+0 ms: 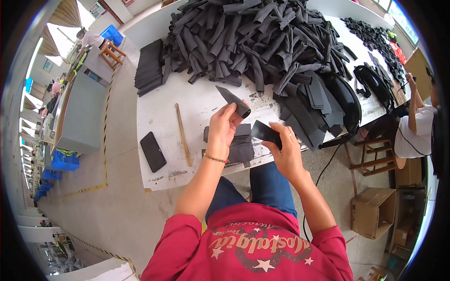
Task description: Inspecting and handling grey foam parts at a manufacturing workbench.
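My left hand [224,125] is closed round a curled black fabric piece [238,104], a tube-like strip with one pointed end. A little lower and to the right, my right hand [287,152] pinches a flat, slightly shiny black piece [266,134] between thumb and fingers. The two pieces are apart, both above the white table [161,114]. Beneath and between my hands lies a small stack of flat black fabric pieces [241,149] near the front edge. Past my hands rises a large heap of similar curled black pieces [248,40].
Left on the table are a black phone [153,151], a wooden stick [183,136] and a neat black stack [149,68]. Flat dark panels [304,114] and a black mesh bag part [344,100] lie right. A co-worker [415,131] sits at right, near a cardboard box [373,212].
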{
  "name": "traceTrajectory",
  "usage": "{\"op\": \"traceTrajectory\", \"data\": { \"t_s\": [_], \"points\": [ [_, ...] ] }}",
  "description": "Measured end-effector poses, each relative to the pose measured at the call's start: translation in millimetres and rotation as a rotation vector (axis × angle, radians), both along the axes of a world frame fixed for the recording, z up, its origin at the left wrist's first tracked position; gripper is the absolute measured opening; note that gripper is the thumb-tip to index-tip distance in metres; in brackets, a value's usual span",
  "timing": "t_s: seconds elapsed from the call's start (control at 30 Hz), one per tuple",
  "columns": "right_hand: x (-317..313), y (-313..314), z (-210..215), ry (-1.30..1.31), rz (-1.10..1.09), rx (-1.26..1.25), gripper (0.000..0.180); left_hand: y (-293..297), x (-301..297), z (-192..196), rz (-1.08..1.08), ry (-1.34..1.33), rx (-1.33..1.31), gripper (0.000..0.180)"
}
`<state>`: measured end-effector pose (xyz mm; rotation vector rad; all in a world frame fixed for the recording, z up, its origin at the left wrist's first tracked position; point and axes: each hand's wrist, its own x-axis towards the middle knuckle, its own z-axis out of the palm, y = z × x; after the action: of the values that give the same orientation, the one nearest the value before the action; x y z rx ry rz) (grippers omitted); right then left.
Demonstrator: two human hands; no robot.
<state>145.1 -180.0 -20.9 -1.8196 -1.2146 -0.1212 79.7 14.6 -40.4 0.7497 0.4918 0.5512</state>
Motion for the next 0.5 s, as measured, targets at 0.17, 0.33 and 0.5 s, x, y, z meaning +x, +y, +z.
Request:
{"op": "traceTrajectory", "data": {
  "t_s": [0.17,0.33,0.5],
  "points": [
    [-16,-1,10,0.056,-0.054,0.107,0.037,-21,-18,10,-0.009,0.001,-0.003,0.027],
    [-13,-3,14,-0.127,-0.106,0.100,0.029,-34,-26,16,-0.097,-0.025,-0.002,0.028],
    [-7,-6,15,-0.307,-0.152,0.077,0.028,-40,-34,18,-0.126,-0.045,-0.021,0.027]
  ]
}}
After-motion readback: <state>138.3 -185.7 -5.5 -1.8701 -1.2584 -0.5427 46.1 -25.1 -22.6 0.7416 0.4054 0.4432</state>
